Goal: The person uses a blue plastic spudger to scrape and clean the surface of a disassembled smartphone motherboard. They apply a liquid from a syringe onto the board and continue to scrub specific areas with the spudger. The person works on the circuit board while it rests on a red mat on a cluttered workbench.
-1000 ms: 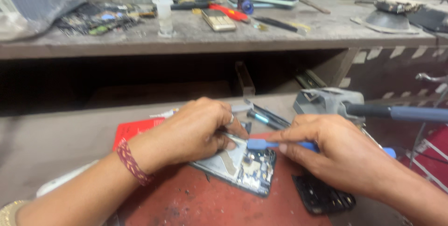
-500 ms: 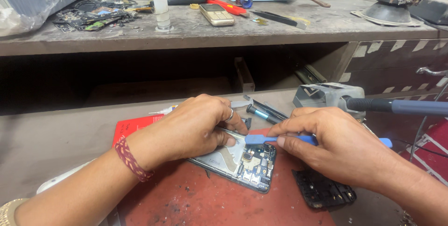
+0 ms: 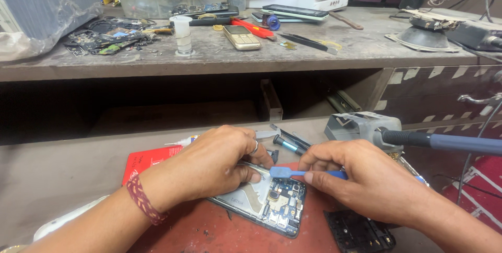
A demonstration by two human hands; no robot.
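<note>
Down on the red mat [image 3: 198,229], an opened phone [image 3: 264,203] lies flat with its back off, circuit board and metal shield showing; everything else is placed from it. Just to its right, nearer the viewer, lies a black plastic frame [image 3: 358,232]. The left hand [image 3: 212,167] rests on the phone's upper left part, fingers curled and pressing down on its edge, thumb tucked against the body, so it clamps the phone in place rather than lifting it. The right hand [image 3: 366,180], to the phone's right, pinches a blue plastic pry tool [image 3: 293,172] between thumb and forefinger, the grip closed tight; the tool's flat tip reaches left over the phone's top edge, close to the left fingertips. Whether the tip touches the phone is hard to tell. Just beyond the phone lie dark tweezers [image 3: 290,140]. Farther right of it stands a grey holder [image 3: 361,126] with a blue-handled iron [image 3: 460,142]. Well beyond, on the raised shelf [image 3: 314,57], sit a small keypad phone [image 3: 241,37] and a red-handled screwdriver [image 3: 253,28].
</note>
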